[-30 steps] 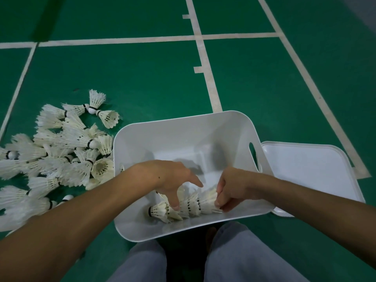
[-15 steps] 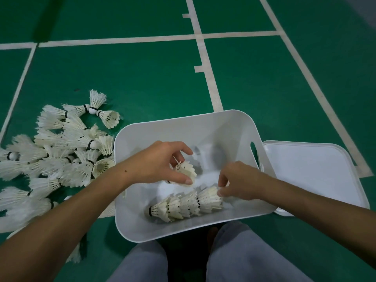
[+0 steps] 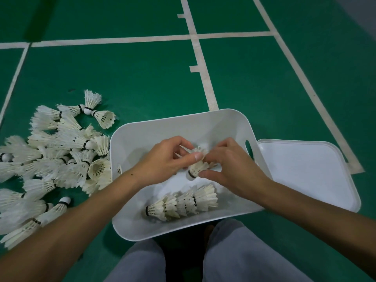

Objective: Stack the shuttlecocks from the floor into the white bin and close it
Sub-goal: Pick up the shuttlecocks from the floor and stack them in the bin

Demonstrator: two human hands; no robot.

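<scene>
Both hands work above the white bin (image 3: 142, 131), clear of its walls. Left hand (image 3: 166, 159) and right hand (image 3: 230, 167) pinch one shuttlecock (image 3: 197, 167); nested stack (image 3: 183, 204) lies below.

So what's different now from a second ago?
Both hands let go of the nested row of shuttlecocks in the bin and rose. The left hand brought in a loose shuttlecock, and the right hand now grips it too. The floor pile and lid stayed put.

No text, brand or number can be read; the dark marks on the shuttlecocks (image 3: 184, 204) are too small to decipher
</scene>
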